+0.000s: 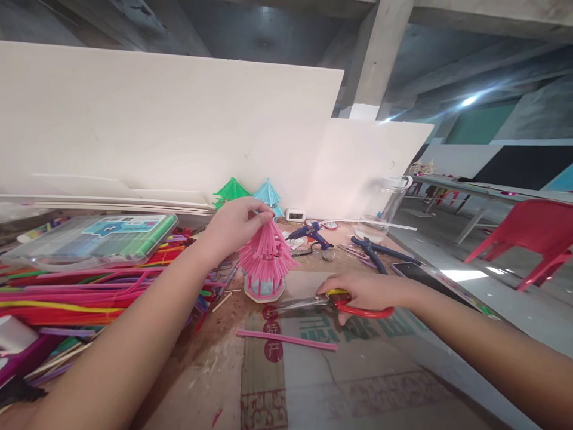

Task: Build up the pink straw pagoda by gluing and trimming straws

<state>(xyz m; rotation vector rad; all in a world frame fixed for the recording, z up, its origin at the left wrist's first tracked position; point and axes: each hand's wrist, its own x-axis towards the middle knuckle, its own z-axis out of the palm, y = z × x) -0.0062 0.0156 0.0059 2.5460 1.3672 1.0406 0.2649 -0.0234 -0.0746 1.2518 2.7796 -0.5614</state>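
My left hand pinches the top of a small pink pavilion model made of straws, which stands on the cardboard-covered table. My right hand rests on the table to its right, fingers closed round the red and yellow handles of a pair of scissors whose blades point left toward the model's base. A loose pink straw lies on the cardboard in front of the model.
Heaps of coloured pipe cleaners and a clear plastic box fill the left. Behind are green and blue straw roofs, a glue gun, blue pliers, a phone, a clear jug. White boards stand at the back; a red chair at right.
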